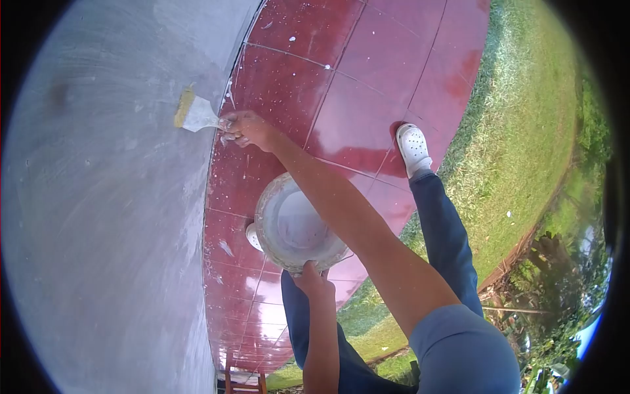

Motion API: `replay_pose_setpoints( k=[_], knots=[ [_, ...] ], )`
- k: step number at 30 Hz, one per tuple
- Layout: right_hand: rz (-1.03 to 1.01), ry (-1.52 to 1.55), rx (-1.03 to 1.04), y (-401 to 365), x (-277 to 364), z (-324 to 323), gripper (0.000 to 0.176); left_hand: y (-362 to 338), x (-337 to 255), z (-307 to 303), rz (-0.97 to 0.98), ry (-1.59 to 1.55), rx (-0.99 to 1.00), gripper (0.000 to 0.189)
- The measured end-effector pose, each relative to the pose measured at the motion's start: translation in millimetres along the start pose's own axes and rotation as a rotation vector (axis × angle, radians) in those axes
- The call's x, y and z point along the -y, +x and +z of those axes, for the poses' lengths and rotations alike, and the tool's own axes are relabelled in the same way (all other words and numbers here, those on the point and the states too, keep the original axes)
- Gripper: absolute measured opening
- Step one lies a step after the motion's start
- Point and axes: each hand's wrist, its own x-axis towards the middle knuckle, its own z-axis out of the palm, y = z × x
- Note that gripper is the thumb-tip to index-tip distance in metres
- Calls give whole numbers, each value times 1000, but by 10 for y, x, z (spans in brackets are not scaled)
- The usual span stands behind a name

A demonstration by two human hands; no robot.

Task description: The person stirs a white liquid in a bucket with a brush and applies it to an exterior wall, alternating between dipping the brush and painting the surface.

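My right hand (244,129) grips the handle of a wide flat paintbrush (199,117), its fingers closed round it. The brush's yellowish bristles overlap the grey wall (98,217) on the left, just past the wall's foot. Below, my left hand (313,278) is closed on the near rim of a round bucket (268,226), thumb over the edge. Whitish liquid (302,223) shows inside the bucket, and its outside is smeared. My right forearm crosses over the bucket's right side and hides part of it.
Red tiles (275,85) with white splashes run along the wall. My white clogs (413,146) stand on them, one partly behind the bucket. Grass (518,144) borders the tiles on the right, with plants (558,269) beyond. A brown wooden piece (244,385) shows at the bottom.
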Motion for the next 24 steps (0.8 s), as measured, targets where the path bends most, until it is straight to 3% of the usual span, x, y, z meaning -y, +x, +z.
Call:
replay_pose_setpoints(
  k=[1, 3, 4, 5, 6, 8, 10, 13, 18, 20, 23, 24],
  knots=[
    [40, 15, -86, 61, -159, -185, 18, 14, 0, 4, 24, -6, -16, 60],
    [74, -367, -373, 63, -279, -343, 22, -7, 33, -53, 2, 22, -5, 60],
    [78, -355, -370, 103, -298, -360, 22, -18, 32, -88, 6, 30, -15, 60],
    [-23, -573, -403, 166, -278, -373, 24, -24, 31, -85, -2, 45, -18, 61],
    [-132, -794, -433, 127, -124, -244, 28, -19, 26, -67, -8, 56, -17, 62],
    [-157, -860, -403, -156, 450, 290, 37, 8, 45, -70, -11, 72, -14, 63],
    [-266, -880, -432, -637, 959, 852, 31, 56, 114, -167, 25, 81, 45, 66],
    [-399, -846, -292, -1278, 1432, 1261, 32, -9, -1, -17, -33, -14, -14, 66],
    [-636, -218, 86, -1382, 1569, 1458, 29, 43, 50, -78, -15, 29, -2, 66],
    [-556, -252, 0, -844, 1252, 1164, 28, 84, 44, -62, 31, 61, 57, 67],
    [-192, 4, 35, 86, 326, 104, 21, -56, -117, 134, -48, -3, -70, 68],
    [-125, -85, -4, 99, 186, -145, 25, -77, -158, 177, -69, 16, -96, 68]
  ],
)
